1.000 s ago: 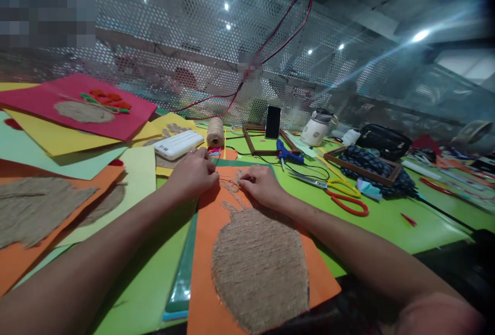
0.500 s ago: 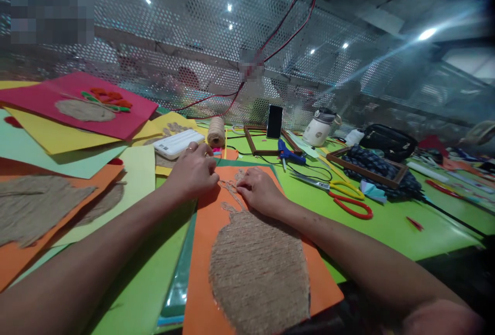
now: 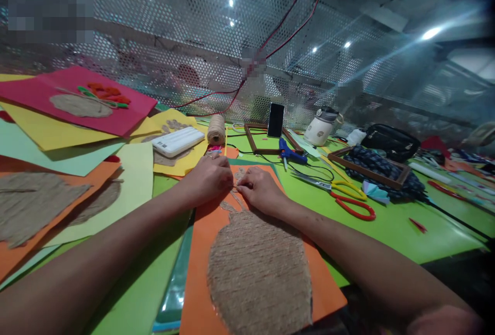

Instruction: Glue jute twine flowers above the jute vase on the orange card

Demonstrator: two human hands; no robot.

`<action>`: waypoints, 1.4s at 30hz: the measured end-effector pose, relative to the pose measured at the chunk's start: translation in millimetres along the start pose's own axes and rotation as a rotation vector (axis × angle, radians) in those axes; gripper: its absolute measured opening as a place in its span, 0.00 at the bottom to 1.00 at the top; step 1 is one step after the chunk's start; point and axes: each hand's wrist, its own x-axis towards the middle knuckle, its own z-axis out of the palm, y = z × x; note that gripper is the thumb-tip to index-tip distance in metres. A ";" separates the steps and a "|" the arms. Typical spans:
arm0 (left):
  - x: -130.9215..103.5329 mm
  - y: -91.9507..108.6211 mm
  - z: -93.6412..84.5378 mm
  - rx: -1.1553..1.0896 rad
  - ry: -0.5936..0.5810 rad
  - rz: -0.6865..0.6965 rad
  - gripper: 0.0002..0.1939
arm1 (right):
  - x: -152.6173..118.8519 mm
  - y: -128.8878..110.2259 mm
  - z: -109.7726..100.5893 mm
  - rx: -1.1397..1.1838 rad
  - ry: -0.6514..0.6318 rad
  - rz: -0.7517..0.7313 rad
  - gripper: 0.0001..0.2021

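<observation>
Orange paper [image 3: 201, 252] lies in front of me, bearing a vase-like shape covered in rows of jute twine [image 3: 261, 273]. Thin twine stems and loops [image 3: 229, 205] rise from the top of that shape. Over these stems, my left hand [image 3: 212, 179] is closed, its fingertips pinched on the twine. My right hand [image 3: 262, 190] rests on the paper just opposite, thumb and forefinger pinching the twine too. The fingertips of both hands almost meet, and the strand between them is mostly hidden.
Behind my hands stand a twine spool [image 3: 216, 130], a white power bank [image 3: 178, 140], a phone [image 3: 275, 120] and a blue glue gun [image 3: 291, 152]. Scissors [image 3: 350, 198], a frame [image 3: 373, 167] and a bottle [image 3: 322, 126] are at right. Coloured sheets [image 3: 135, 190] pile up at left.
My left hand has moved right and slightly down, closing in on my right hand at the twine stems. My right hand has stayed nearly still.
</observation>
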 end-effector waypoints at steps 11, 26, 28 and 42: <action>0.3 3.3 2.5 0.017 -0.024 -0.036 0.11 | 3.3 -3.9 -3.8 0.045 -0.013 0.058 0.06; -3.8 11.6 -2.8 0.087 -0.064 -0.037 0.09 | -13.9 1.9 -25.9 -0.118 -0.241 -0.297 0.10; -4.3 11.6 -2.2 0.113 -0.043 -0.036 0.09 | -13.6 5.0 -24.8 -0.064 -0.235 -0.282 0.11; -5.5 11.6 5.0 0.167 0.009 -0.019 0.08 | -16.5 -0.6 -23.3 -0.185 -0.215 -0.335 0.11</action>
